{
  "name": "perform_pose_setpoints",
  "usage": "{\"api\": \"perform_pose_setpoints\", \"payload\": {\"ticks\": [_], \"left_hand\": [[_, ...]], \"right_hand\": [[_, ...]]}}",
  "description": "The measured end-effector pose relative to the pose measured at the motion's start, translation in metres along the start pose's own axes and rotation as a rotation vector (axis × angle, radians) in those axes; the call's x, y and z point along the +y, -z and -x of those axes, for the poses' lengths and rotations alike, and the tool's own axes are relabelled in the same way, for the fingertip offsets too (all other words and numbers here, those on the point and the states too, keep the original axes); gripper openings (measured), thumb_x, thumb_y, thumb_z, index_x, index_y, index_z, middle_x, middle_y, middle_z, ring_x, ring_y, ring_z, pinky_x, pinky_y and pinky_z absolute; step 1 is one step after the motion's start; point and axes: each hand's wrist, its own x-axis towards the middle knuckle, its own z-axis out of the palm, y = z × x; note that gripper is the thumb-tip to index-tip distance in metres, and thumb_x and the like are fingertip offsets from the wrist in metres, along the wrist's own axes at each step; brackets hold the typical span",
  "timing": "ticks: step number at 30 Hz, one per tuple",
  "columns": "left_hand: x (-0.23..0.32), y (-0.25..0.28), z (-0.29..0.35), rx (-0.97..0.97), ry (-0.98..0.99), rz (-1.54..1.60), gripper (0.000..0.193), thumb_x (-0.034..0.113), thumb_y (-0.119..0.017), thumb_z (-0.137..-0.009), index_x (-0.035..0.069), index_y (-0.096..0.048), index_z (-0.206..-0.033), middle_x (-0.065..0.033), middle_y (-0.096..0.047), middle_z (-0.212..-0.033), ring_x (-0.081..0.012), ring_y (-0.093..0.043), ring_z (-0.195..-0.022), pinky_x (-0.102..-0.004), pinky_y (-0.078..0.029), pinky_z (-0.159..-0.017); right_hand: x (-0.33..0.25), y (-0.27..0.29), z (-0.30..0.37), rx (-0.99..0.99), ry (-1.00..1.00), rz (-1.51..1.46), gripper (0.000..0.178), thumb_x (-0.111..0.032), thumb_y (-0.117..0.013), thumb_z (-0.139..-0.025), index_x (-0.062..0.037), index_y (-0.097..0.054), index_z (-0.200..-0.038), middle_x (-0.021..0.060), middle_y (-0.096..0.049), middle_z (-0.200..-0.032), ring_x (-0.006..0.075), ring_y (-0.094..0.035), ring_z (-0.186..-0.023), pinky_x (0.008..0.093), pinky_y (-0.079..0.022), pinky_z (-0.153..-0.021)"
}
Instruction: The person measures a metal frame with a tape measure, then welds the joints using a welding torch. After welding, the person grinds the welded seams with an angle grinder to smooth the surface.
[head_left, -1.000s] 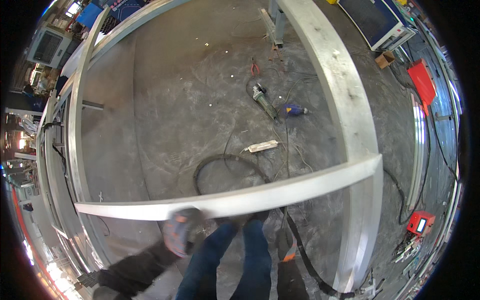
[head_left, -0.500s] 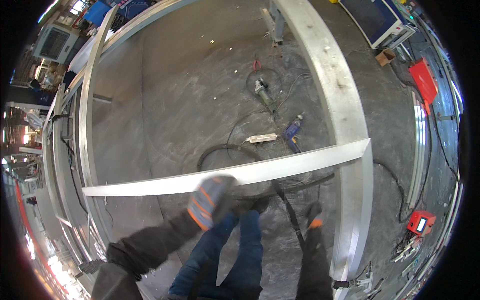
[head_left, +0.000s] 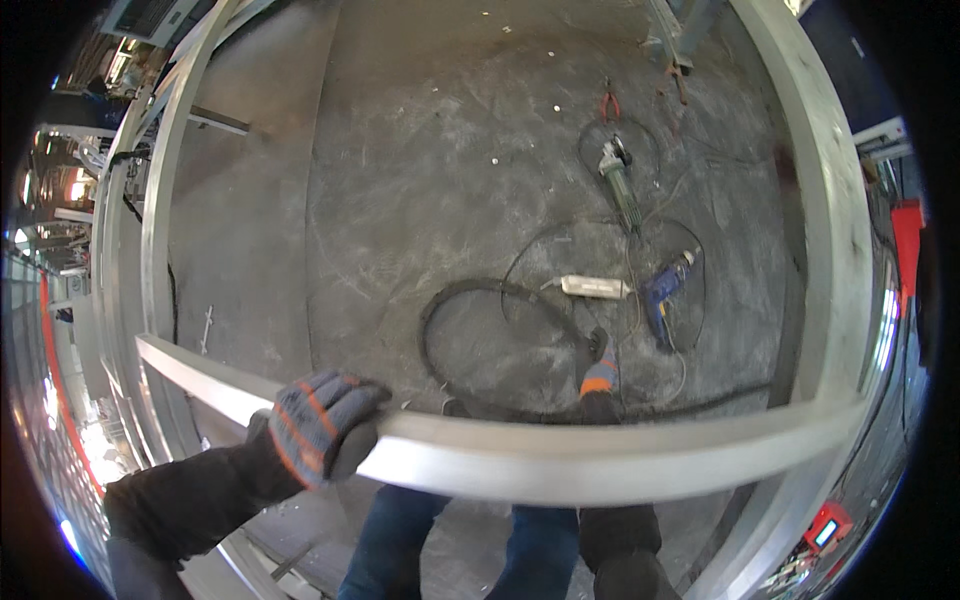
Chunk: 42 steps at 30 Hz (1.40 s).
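Note:
A long silvery metal bar (head_left: 560,465) crosses in front of me between the two sides of a metal frame. My left hand (head_left: 325,425), in a grey and orange glove with dark palm, is closed over this bar left of its middle. Beyond the bar, my right hand (head_left: 600,376) reaches down low near a thick black hose (head_left: 428,335) looped on the floor. Its fingers are small and partly hidden, so a grip cannot be made out. Right of that hand lies a blue power drill (head_left: 660,300), with a white power strip (head_left: 594,287) just above the fingers.
Farther out, a green angle grinder (head_left: 622,190) and red-handled pliers (head_left: 610,106) lie among thin cords on the floor. Frame rails stand at left (head_left: 165,200) and right (head_left: 835,220). A red device with a lit display (head_left: 828,527) is at lower right.
My view has tilted down and shifted, so the bar appears nearer. The right hand has reached forward past the bar toward the floor items. My left hand stays at the bar, now clearly wrapped over it.

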Motion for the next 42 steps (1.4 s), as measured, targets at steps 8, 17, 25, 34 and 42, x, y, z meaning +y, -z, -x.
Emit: {"api": "perform_pose_setpoints", "payload": {"ticks": [8, 17, 25, 34, 42], "left_hand": [[0.001, -0.004, 0.006, -0.087, 0.006, 0.048, 0.049, 0.037, -0.062, -0.090, -0.002, -0.061, -0.120, -0.0180, -0.066, -0.105, -0.0324, -0.068, -0.092, -0.0410, -0.057, -0.079], [-0.007, -0.042, 0.019, -0.051, 0.071, 0.014, 0.061, 0.045, -0.041, -0.099, 0.001, -0.044, -0.142, -0.0227, -0.052, -0.136, -0.0345, -0.054, -0.125, -0.0436, -0.045, -0.104], [-0.007, -0.018, 0.016, 0.105, -0.035, 0.315, 0.057, 0.033, -0.055, -0.094, -0.004, -0.048, -0.137, -0.0253, -0.052, -0.135, -0.0372, -0.054, -0.124, -0.0442, -0.041, -0.108], [0.064, -0.031, 0.115, 0.750, 0.162, 0.270, 0.031, 0.018, -0.064, -0.086, -0.002, -0.065, -0.110, -0.0225, -0.064, -0.110, -0.0417, -0.063, -0.097, -0.0503, -0.052, -0.081], [0.076, -0.093, 0.174, -0.009, 1.032, 1.423, 0.041, 0.030, -0.057, -0.101, 0.001, -0.055, -0.129, -0.0175, -0.062, -0.117, -0.0295, -0.063, -0.097, -0.0413, -0.053, -0.077]], "right_hand": [[0.014, -0.070, -0.280, -0.097, 0.238, 0.434, 0.025, -0.028, -0.048, -0.102, -0.0098, -0.052, -0.119, 0.0116, -0.055, -0.105, 0.0253, -0.055, -0.087, 0.0416, -0.044, -0.071], [-0.037, -0.107, -0.341, -0.122, 0.333, 0.660, 0.033, -0.027, -0.048, -0.102, -0.0113, -0.048, -0.130, 0.0134, -0.055, -0.117, 0.0292, -0.056, -0.098, 0.0443, -0.047, -0.079], [-0.142, -0.114, -0.065, -0.602, 0.500, 0.631, 0.041, -0.027, -0.048, -0.102, -0.0127, -0.045, -0.140, 0.0150, -0.055, -0.129, 0.0326, -0.058, -0.108, 0.0467, -0.049, -0.085], [-0.302, -0.086, 0.297, -1.032, 0.082, 0.332, 0.051, -0.026, -0.048, -0.101, -0.0143, -0.041, -0.151, 0.0168, -0.055, -0.142, 0.0364, -0.059, -0.118, 0.0495, -0.051, -0.093], [-0.321, -0.032, 0.457, -1.066, 0.419, 0.265, 0.047, -0.021, -0.047, -0.103, -0.0114, -0.042, -0.149, 0.0166, -0.056, -0.139, 0.0365, -0.059, -0.118, 0.0437, -0.046, -0.101]]}}
